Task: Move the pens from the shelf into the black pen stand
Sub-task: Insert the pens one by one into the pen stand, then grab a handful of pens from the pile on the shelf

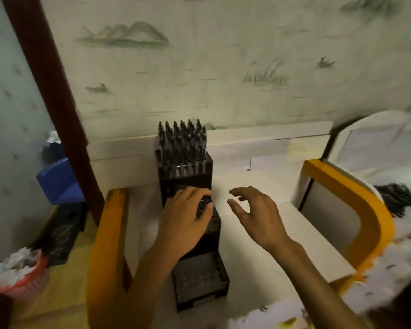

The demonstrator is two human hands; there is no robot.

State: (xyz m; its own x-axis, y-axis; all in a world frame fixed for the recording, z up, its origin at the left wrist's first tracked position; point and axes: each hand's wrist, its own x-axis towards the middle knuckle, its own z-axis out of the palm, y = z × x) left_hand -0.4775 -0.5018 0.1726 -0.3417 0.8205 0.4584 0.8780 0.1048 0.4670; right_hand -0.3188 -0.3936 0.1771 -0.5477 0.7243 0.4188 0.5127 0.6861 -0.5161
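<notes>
A tall stepped black pen stand (201, 279) stands on a white shelf (266, 233). Its back tier is packed with several dark pens (182, 143) standing upright. My left hand (188, 214) rests on the stand's middle tier, fingers curled around a small dark object that looks like pens; blur hides the detail. To the right of the stand my right hand (254, 210) hovers over the shelf with fingers spread and nothing in it. A loose pile of dark pens (399, 198) lies at the far right on a patterned cloth.
Orange-edged side panels (105, 245) (356, 205) flank the shelf. Beyond the left panel are a dark wooden post (57, 91), a blue box (59, 181) and a red basket (14, 271) of crumpled paper. A papered wall rises behind.
</notes>
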